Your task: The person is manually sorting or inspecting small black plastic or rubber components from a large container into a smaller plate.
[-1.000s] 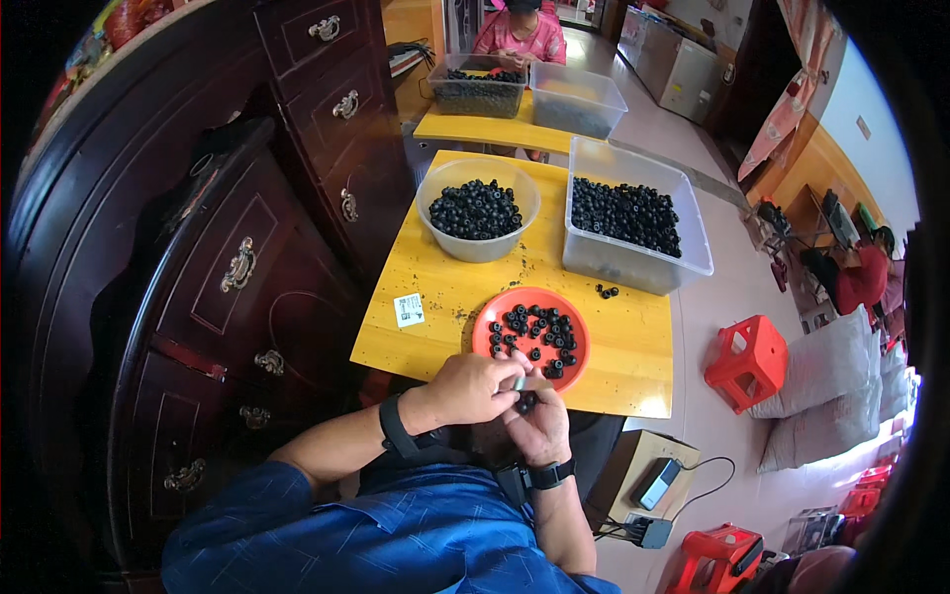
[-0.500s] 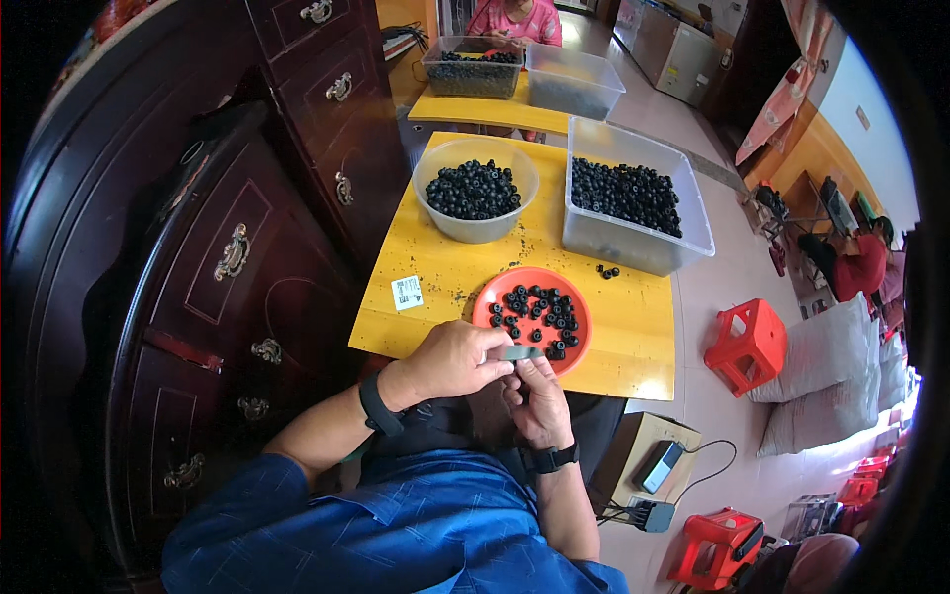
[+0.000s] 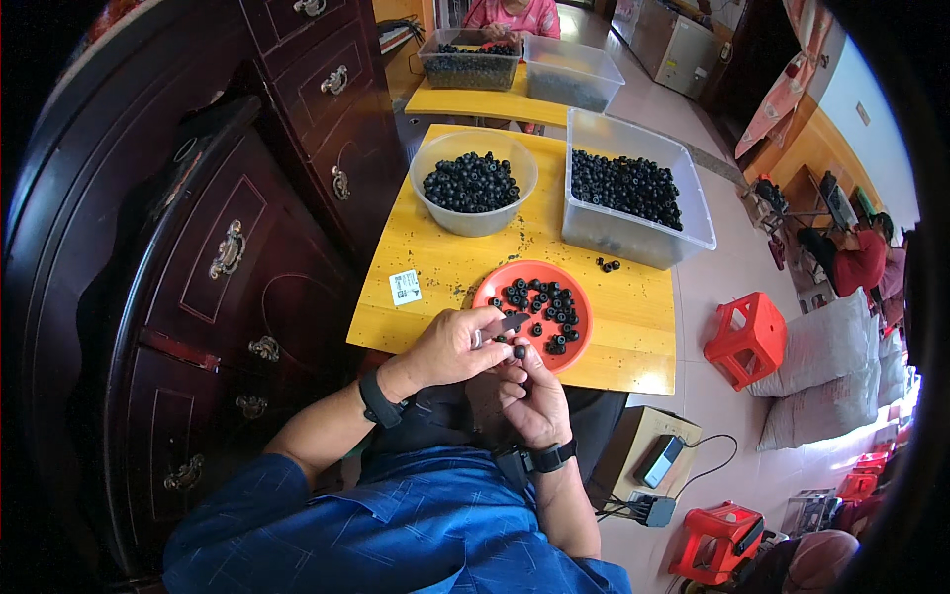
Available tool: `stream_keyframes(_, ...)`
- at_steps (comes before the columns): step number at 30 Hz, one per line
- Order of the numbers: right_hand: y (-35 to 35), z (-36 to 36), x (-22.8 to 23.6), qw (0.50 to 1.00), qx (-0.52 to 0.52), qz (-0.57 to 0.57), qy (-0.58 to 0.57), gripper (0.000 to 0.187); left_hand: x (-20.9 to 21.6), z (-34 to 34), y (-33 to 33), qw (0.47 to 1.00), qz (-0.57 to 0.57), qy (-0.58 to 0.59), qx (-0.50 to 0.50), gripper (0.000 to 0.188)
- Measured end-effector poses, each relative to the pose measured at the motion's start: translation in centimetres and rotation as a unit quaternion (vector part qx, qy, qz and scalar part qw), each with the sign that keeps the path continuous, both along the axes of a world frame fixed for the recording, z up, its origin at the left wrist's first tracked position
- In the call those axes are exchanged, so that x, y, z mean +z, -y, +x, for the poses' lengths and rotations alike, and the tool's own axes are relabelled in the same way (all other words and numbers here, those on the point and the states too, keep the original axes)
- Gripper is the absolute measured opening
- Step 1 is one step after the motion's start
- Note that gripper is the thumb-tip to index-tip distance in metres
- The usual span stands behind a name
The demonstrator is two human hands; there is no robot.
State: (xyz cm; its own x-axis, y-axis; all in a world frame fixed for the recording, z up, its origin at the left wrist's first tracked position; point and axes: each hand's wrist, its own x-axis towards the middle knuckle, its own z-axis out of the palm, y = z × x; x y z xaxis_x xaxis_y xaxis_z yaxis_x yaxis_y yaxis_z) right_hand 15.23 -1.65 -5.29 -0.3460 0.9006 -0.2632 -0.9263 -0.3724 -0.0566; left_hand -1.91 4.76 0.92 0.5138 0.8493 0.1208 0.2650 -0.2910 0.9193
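My left hand (image 3: 447, 346) is closed around a small knife, whose short grey blade (image 3: 510, 323) slants up away from the fingers. A small round black part (image 3: 520, 351) is pinched between the fingertips of my right hand (image 3: 537, 404), just below the blade. Both hands are close together over the near edge of a red plate (image 3: 582, 342). Several black ring-shaped parts (image 3: 556, 309) with holes through them lie scattered on that plate. What my curled right fingers cover underneath is hidden.
On the yellow table (image 3: 633, 346) stand a round tub (image 3: 475, 226) and a rectangular bin (image 3: 633, 243), both holding black parts. A white label card (image 3: 405, 287) lies left. Dark cabinets (image 3: 228, 297) line the left side. Across the far table sits a person (image 3: 529, 15). Red stools (image 3: 744, 342) stand right.
The knife has tilted up and away from my right fingertips. The black part in my right hand now shows. The hands stay in nearly the same place.
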Motion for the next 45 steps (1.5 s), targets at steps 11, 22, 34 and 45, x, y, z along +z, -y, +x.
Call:
stream_keyframes(11,0.0,0.0,-0.3,0.999,-0.005,-0.034,0.0,0.019,-0.3,0.2,0.1,0.973,0.189,-0.13,-0.005,0.038)
stream_keyframes(22,0.2,-0.1,-0.3,1.0,-0.005,-0.009,0.026,0.013,0.1,0.5,-0.1,0.973,0.192,-0.129,-0.022,0.042)
stream_keyframes(34,0.0,0.0,0.0,0.999,0.001,0.025,0.041,0.015,-0.2,0.6,-0.3,0.971,0.202,-0.127,-0.021,0.044)
stream_keyframes(45,-0.4,0.0,-0.6,0.998,-0.026,0.021,0.059,0.009,-1.1,0.6,-0.8,0.97,0.201,-0.133,-0.036,0.045)
